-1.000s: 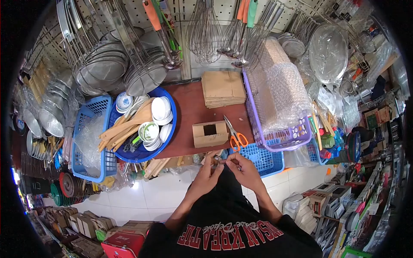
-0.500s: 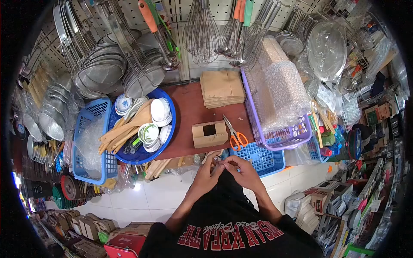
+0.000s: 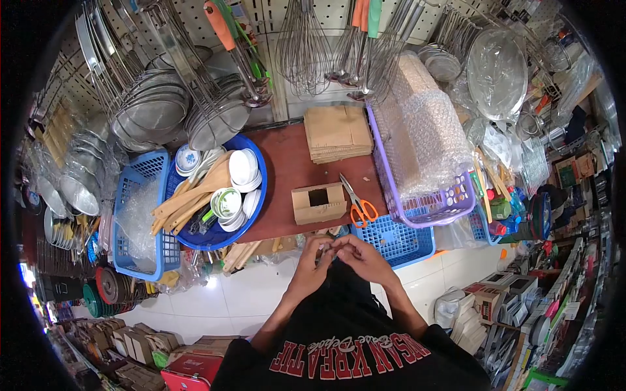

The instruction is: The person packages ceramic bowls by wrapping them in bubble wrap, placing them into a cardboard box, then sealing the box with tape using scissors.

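Both hands meet just in front of the near edge of the red-brown counter (image 3: 287,163), above the white floor tiles and close to the person's black shirt. The left hand (image 3: 312,262) and the right hand (image 3: 362,258) have their fingers curled inward, the fingertips (image 3: 339,244) touching over a small item (image 3: 330,247) pinched between them. It is too small and too covered to tell what it is.

On the counter near that edge stands a small cardboard box (image 3: 318,203) with a square cut-out in its top. Just beside it on the right lie orange-handled scissors (image 3: 357,204), blades pointing toward the back wall. A stack of flat cardboard sheets (image 3: 338,133) sits at the back edge.

At the right end a purple basket (image 3: 435,207) holds rolls of bubble wrap (image 3: 420,130). At the left end, a round blue basin (image 3: 254,195) carries white bowls (image 3: 242,166) and wooden spatulas (image 3: 189,192), and a blue rectangular basket (image 3: 140,166) stands beside it. Another blue basket (image 3: 399,240) sits below the counter's right front corner, near the right hand. Wire whisks (image 3: 305,45) and metal strainers (image 3: 151,104) hang on the pegboard wall behind.
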Tool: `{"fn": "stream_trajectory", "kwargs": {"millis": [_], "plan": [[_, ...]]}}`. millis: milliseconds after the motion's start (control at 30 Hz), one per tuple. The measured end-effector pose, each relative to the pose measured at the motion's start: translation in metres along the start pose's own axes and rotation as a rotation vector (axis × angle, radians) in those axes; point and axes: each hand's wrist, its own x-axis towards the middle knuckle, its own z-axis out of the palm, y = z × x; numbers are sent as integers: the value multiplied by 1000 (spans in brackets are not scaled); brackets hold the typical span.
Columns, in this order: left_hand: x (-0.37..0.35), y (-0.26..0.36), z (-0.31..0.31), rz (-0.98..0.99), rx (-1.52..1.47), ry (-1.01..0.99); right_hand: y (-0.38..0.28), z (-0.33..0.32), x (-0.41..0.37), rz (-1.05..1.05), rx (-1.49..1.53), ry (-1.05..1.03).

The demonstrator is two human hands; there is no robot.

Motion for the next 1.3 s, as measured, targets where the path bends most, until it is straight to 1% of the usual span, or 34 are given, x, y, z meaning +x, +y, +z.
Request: {"fn": "stream_trajectory", "kwargs": {"millis": [33, 100, 133, 200, 267, 300, 400, 467, 500, 600, 700, 800, 833, 867, 933, 1033, 1133, 1167, 1267, 1300], "plan": [[-1, -1, -1, -51, -113, -24, 7, -5, 4, 15, -9, 60], [-4, 2, -4, -85, -176, -30, 36, -26, 16, 45, -25, 173], [-4, 4, -6, -100, -206, -34, 47, -34, 24, 51, -159, 271], [-6, -3, -8, -66, -256, -12, 70, -53, 40, 54, -430, 471], [-8, -5, -10, -32, -281, 15, 117, -74, 53, -81, -700, 540], [-8, -2, -11, -17, -281, 30, 123, -76, 57, -149, -834, 574], [-10, 10, -14, 14, -282, 69, 141, -79, 59, -186, -1159, 642], [-10, 13, -17, 27, -289, 89, 155, -88, 63, -122, -1128, 586], [-10, 13, -18, 34, -293, 99, 151, -89, 66, -91, -1112, 558], [-7, 15, -26, 44, -274, 120, 137, -87, 63, 175, -937, 484], [-1, 21, -34, 61, -260, 145, 120, -93, 61, 411, -662, 255], [2, 22, -42, 52, -293, 195, 104, -90, 42, 536, -261, 294], [3, 23, -44, 40, -307, 223, 102, -90, 32, 510, -178, 243], [4, 23, -46, 28, -321, 251, 101, -86, 20, 400, -249, 261], [4, 16, -50, 1, -353, 271, 78, -72, -7, 183, -388, 292], [3, 11, -50, -33, -393, 289, 42, -63, -39, 135, -285, 192], [4, 9, -48, -46, -445, 275, -9, -51, -59, 101, -451, 137], [5, 9, -46, -41, -465, 275, -32, -46, -62, 184, -511, 124], [6, 13, -41, -14, -495, 262, -59, -39, -61, -107, -969, 87], [6, 14, -41, 2, -485, 252, -74, -34, -60, -65, -1023, 74]]}}
